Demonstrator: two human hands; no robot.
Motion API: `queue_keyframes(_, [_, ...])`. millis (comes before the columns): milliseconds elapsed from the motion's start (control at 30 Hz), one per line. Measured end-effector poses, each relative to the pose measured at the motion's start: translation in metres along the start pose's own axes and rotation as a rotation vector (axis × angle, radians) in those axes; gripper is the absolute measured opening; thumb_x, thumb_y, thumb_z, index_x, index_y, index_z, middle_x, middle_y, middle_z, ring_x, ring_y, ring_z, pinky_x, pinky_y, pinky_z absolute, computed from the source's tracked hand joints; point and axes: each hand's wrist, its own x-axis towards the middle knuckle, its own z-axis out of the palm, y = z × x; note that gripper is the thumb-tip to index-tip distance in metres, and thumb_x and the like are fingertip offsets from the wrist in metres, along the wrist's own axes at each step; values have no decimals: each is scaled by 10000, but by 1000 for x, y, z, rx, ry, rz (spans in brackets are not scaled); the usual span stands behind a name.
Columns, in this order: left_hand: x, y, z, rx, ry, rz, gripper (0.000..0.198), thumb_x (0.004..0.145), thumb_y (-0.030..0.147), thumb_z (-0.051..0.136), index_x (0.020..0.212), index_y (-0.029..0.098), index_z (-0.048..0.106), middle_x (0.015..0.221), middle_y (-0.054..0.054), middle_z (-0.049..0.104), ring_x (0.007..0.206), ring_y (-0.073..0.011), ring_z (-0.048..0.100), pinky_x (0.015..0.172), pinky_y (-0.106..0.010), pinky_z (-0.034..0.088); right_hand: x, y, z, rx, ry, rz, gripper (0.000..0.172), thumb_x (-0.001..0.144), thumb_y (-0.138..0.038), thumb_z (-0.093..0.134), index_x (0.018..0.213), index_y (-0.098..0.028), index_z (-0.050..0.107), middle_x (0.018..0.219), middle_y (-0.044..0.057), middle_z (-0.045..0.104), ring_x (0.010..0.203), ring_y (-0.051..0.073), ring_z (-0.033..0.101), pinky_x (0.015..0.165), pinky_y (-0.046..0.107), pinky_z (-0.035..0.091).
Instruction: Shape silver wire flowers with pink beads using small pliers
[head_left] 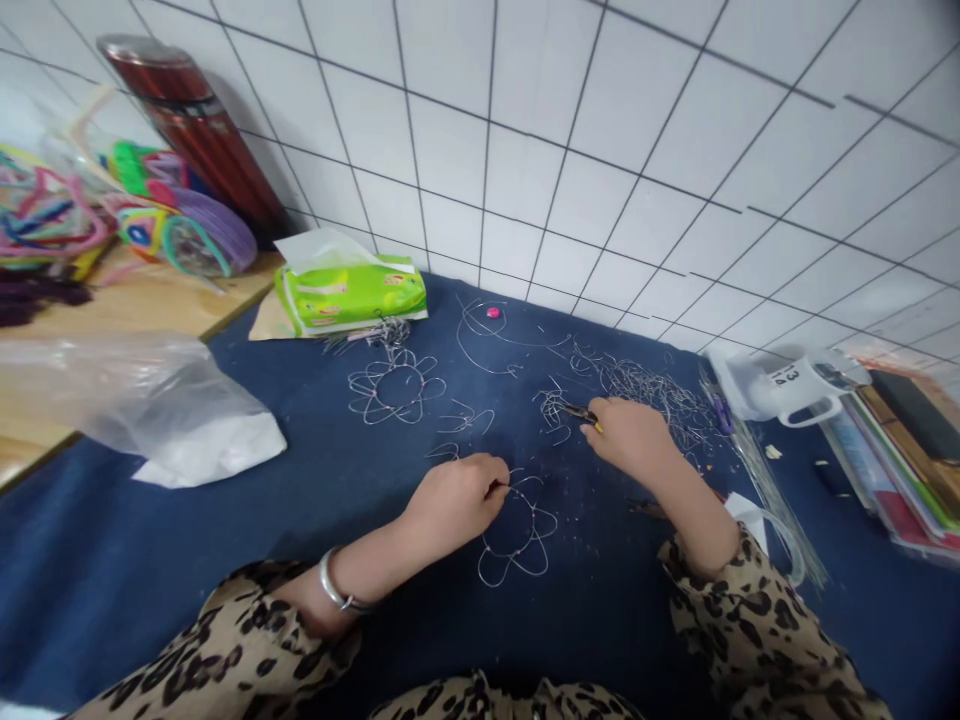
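Note:
Between the closed fingers of my left hand [459, 497] is the edge of a wire flower frame [537, 548], a ring with looped petals and small pink beads. My right hand [631, 436] is closed around pliers [581, 413], whose dark jaws reach into a small heap of bent wire pieces [553, 408]. Whether the jaws grip a piece I cannot tell. A fuller wire flower [397, 388] lies farther back on the left. Loose curved wires [466, 416] rest between that flower and the heap.
Tangled wire [652, 390] and long straight wires [769, 490] lie on the right, near a white mug [806, 390] and stacked books [900, 450]. At left are a green tissue pack [352, 292], a plastic bag [202, 420], a red thermos [202, 130] and colourful pipe cleaners [45, 210].

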Motion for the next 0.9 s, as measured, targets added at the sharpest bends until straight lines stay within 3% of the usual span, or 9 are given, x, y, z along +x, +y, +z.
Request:
queue_keyframes(267, [-1, 1, 1, 56, 13, -5, 139, 802, 176, 478, 825, 209, 610, 816, -25, 637, 742, -177, 618, 642, -270, 440, 10, -40, -3, 83, 12, -228, 260, 837, -438, 457, 926, -223, 573, 875, 50, 641, 800, 209, 612, 615, 282, 390])
queue_keyframes(667, [-2, 1, 1, 114, 22, 24, 134, 806, 176, 466, 836, 202, 594, 827, -30, 640, 741, -203, 631, 623, -295, 478, 46, -90, -16, -4, 50, -298, 279, 840, -395, 452, 994, -197, 574, 940, 89, 633, 821, 237, 611, 652, 322, 435])
queue_keyframes(900, [-2, 1, 1, 127, 12, 7, 140, 814, 198, 468, 831, 183, 606, 839, -51, 647, 748, -198, 632, 615, -283, 479, 51, -101, -18, -39, 81, -336, 232, 857, -293, 444, 978, -178, 605, 957, 123, 629, 881, 248, 594, 718, 344, 425])
